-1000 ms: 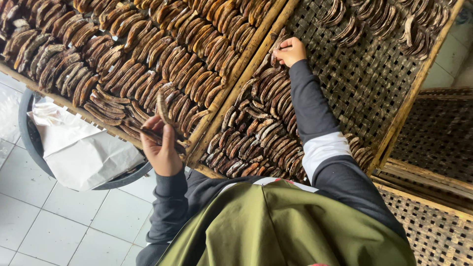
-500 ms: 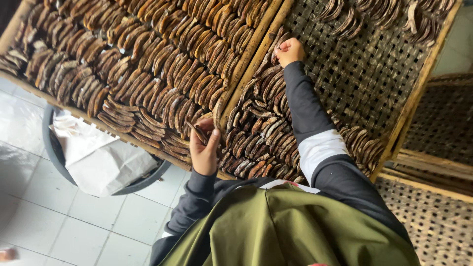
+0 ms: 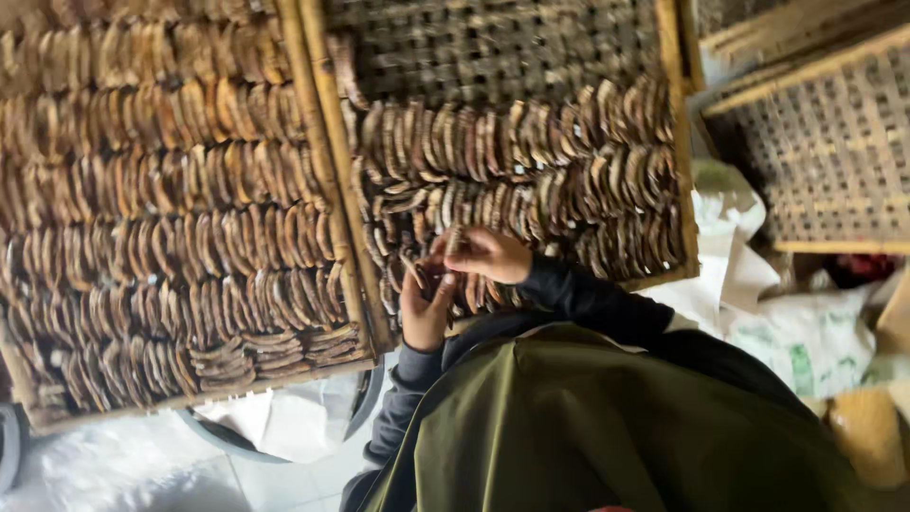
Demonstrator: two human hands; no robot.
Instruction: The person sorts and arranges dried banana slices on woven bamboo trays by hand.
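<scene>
- The left hand (image 3: 425, 308) is curled shut around one thin, curved brown dried slice (image 3: 413, 272), which sticks up past the fingers.
- The right hand (image 3: 488, 254) is just beside it, fingertips pinched closed on a second small brown slice (image 3: 453, 239). Both hands sit over the near edge of the woven bamboo drying tray with a pale wooden frame (image 3: 679, 142).
- Beyond the hands, overlapping rows of the same brown slices (image 3: 531, 180) stand on edge, packed tight. I judge a careless sleeve or knuckle could tip a row and fan it flat.
- The slices look dry and brittle, so too hard a pinch might snap one.
- Below the left hand a round grey basin lined with white paper (image 3: 284, 431) sits on the floor; a dropped slice could fall there or onto the tiles.
- Left of the hands a second full tray of slices (image 3: 161, 228) butts against this one; leaning on the shared frame could jolt both.
</scene>
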